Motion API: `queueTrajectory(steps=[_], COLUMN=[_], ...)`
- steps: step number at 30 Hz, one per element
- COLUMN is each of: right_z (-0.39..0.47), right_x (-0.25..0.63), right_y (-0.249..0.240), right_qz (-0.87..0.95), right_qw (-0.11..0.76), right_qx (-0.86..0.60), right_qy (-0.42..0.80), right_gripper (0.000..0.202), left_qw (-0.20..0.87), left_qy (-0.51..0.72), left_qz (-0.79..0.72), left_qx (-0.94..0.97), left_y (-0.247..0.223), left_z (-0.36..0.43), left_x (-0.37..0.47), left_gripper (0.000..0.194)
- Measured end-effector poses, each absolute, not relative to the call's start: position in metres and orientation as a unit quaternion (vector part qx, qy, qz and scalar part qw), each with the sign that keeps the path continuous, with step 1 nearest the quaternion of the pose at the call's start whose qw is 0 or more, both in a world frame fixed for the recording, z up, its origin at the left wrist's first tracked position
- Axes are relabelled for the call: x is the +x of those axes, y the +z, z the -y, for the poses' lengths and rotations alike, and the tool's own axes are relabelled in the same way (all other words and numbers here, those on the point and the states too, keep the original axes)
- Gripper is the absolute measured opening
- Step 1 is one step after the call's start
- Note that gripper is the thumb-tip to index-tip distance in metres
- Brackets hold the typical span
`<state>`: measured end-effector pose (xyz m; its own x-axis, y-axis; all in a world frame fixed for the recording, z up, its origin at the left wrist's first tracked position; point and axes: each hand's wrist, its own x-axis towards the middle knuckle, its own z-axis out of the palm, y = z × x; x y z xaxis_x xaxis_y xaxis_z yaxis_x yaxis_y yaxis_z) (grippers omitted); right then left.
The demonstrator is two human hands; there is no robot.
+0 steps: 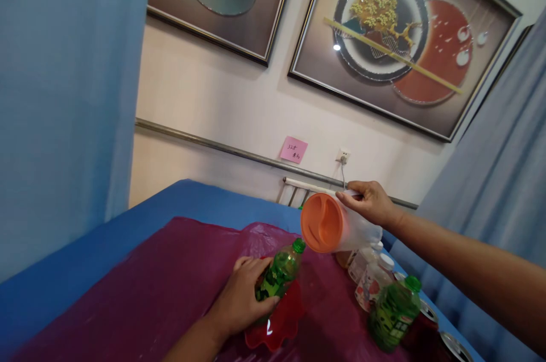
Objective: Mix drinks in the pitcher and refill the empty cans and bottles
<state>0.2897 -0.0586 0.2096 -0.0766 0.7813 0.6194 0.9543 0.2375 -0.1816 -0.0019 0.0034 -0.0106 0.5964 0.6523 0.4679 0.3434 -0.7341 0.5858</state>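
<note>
Purple plastic sheet (162, 277) lies over the blue table (213, 198), with open room left of the left hand (241, 299) and a blue strip along the far edge; the left hand grasps a green bottle (279, 274) above a red scalloped dish (288, 316); the right hand (373, 203) grips a tilted, orange-lidded pitcher (322, 223) just beyond; near the right edge stand one more green bottle (394, 316), two cans (454, 346) and at least two white-capped bottles (373, 285); two framed pictures (405, 38) hang behind.

From here, the left hand (248, 294), low at the centre, and the right hand (372, 201), right of centre, are bare, wrists and forearms too.
</note>
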Motion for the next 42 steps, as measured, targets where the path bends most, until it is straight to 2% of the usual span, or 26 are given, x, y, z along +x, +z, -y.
queueTrajectory(steps=[7, 25, 42], right_z=[0.0604, 0.0634, 0.0653], right_x=[0.2874, 0.2919, 0.2902], right_y=[0.2114, 0.2110, 0.2118], right_qz=[0.718, 0.717, 0.724], right_qw=[0.311, 0.312, 0.300], right_qx=[-0.607, -0.608, -0.601], right_qy=[-0.135, -0.136, -0.157], right_gripper=[0.053, 0.053, 0.052], left_qw=[0.229, 0.234, 0.233], left_qy=[0.338, 0.343, 0.340], left_qz=[-0.285, -0.286, -0.281], left_qx=[0.867, 0.863, 0.866], left_y=[-0.0058, -0.0088, -0.0076], left_z=[-0.0008, -0.0030, -0.0024], left_x=[-0.0028, -0.0028, -0.0021], left_gripper=[0.054, 0.066, 0.060])
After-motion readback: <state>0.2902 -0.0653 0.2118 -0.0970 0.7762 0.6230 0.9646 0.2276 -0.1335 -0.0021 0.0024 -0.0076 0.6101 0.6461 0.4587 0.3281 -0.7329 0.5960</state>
